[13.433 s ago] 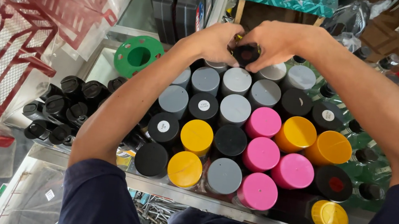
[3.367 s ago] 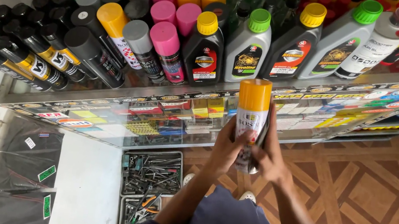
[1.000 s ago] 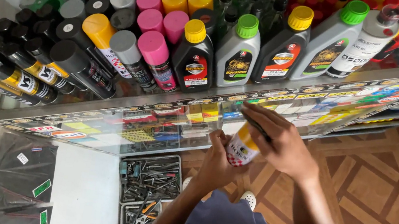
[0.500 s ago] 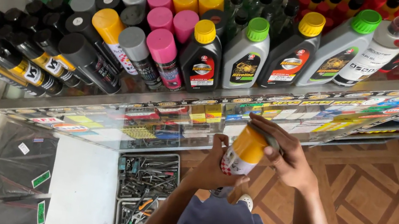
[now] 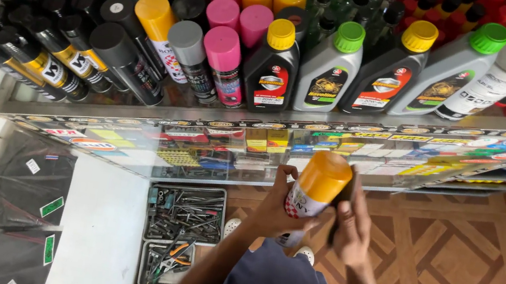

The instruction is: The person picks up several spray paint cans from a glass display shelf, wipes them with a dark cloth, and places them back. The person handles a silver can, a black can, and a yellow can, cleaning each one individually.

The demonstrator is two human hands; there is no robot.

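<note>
My left hand (image 5: 270, 206) grips a spray can (image 5: 312, 191) with an orange-yellow cap and a white labelled body, held tilted in front of my chest. My right hand (image 5: 351, 223) lies flat against the can's right side, fingers together and blurred. Both hands are below the front edge of a glass counter (image 5: 136, 119). On the counter top stand several spray cans with pink caps (image 5: 221, 50), grey caps (image 5: 186, 37) and yellow caps (image 5: 154, 10), touching one another in rows.
Oil bottles with yellow (image 5: 276, 65), green (image 5: 334, 67) and red caps line the counter's right part. Black cans (image 5: 27, 41) crowd the left end. Small coloured boxes (image 5: 266, 141) lie inside the glass case. A tray of screws and tools (image 5: 183, 215) sits on the floor beside patterned tiles (image 5: 469, 261).
The can has tipped and dropped slightly toward my chest since a second ago. My right hand slid from the can's top down to its right side.
</note>
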